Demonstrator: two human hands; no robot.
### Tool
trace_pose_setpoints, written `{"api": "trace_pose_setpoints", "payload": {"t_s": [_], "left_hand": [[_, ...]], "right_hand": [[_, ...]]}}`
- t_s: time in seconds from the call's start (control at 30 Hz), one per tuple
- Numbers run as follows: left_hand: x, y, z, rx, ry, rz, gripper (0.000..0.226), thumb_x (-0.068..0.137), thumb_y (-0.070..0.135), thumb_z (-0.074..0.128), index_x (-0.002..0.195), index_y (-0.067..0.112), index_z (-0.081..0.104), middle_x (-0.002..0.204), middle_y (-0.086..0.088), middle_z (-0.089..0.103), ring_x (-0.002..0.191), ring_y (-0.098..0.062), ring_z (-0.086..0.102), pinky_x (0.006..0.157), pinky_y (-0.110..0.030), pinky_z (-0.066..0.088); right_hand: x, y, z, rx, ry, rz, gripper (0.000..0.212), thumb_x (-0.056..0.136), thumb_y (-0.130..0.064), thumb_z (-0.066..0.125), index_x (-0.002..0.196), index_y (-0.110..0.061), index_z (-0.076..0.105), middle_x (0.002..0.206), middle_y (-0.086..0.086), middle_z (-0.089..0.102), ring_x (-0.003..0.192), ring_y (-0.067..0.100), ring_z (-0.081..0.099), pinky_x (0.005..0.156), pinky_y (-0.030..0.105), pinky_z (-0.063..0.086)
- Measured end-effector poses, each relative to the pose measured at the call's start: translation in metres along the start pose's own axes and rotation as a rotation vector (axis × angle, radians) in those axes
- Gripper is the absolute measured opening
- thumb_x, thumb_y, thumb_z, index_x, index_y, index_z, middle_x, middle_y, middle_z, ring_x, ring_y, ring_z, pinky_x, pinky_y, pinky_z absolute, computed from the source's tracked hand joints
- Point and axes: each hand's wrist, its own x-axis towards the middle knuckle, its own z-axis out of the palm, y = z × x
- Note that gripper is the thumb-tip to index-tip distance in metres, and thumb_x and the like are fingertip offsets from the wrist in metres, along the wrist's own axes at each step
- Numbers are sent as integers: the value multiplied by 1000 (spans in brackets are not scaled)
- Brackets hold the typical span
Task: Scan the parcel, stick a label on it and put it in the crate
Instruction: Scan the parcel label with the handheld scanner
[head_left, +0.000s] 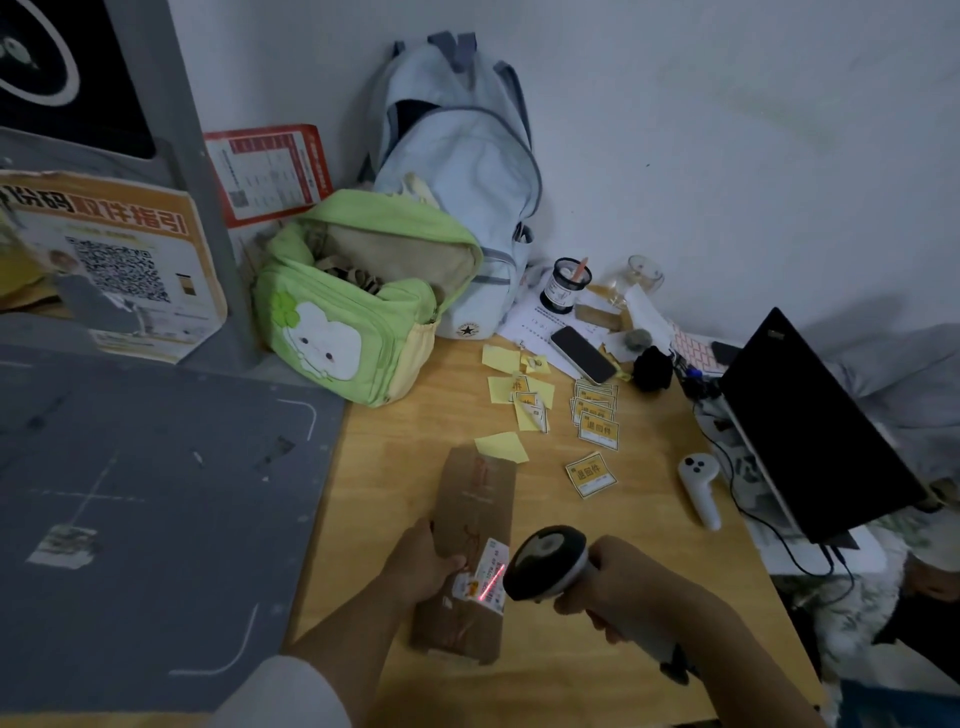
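Observation:
A long brown cardboard parcel (475, 519) lies on the wooden table (649, 649), its white shipping label near the close end. My left hand (423, 561) grips the parcel's left edge. My right hand (605, 582) holds a black-and-grey barcode scanner (545, 564), pointed left at the label. A red scan line (491, 581) falls across the label. Yellow-and-white stickers lie loose further back: one single sticker (590, 474) and a small stack (597, 410). No crate is in view.
A green bag (358, 312) and a pale blue backpack (457, 171) stand at the back. Yellow sticky notes (501, 447), a phone (582, 354), a white controller (701, 488) and an open laptop (810, 415) with cables fill the right side. A grey surface (156, 493) adjoins on the left.

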Motion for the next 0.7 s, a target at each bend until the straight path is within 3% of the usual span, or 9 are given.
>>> {"api": "trace_pose_setpoints", "payload": {"t_s": [0.1, 0.23, 0.4, 0.57, 0.7], "left_hand": [[1, 0, -2, -13, -30, -11, 60, 79, 20, 71, 131, 7, 44, 134, -11, 57, 120, -25, 57, 94, -32, 47], [2, 2, -6, 9, -73, -33, 65, 79, 24, 72, 133, 7, 42, 137, -11, 55, 123, -25, 54, 99, -34, 47], [5, 8, -7, 20, -100, -86, 69, 78, 24, 73, 135, 8, 39, 139, -11, 52, 125, -26, 52, 100, -34, 46], [9, 13, -7, 6, -108, -142, 64, 79, 18, 71, 133, 7, 40, 137, -13, 53, 124, -27, 52, 101, -36, 45], [14, 18, -16, 11, -90, -155, 49, 82, 12, 63, 127, 2, 47, 129, -16, 55, 115, -30, 55, 95, -37, 49]], "right_hand": [[4, -1, -1, -22, -7, -1, 3, 76, -8, 68, 74, -7, 67, 46, -1, 53, 37, 9, 46, 42, 22, 40], [7, -3, -3, -23, -10, -50, 15, 78, -8, 65, 63, -9, 64, 40, -1, 50, 32, 10, 45, 40, 19, 38], [18, -7, -7, -121, 54, -132, 11, 81, -15, 63, 71, -13, 63, 50, 0, 55, 37, 9, 50, 43, 20, 42], [28, -11, -9, -72, 216, -236, 9, 78, -9, 64, 73, -17, 62, 53, -1, 60, 44, 10, 53, 51, 25, 44], [42, -6, -10, 9, 345, -193, 5, 76, -7, 62, 78, -12, 62, 61, 3, 62, 54, 15, 55, 56, 28, 46]]}}
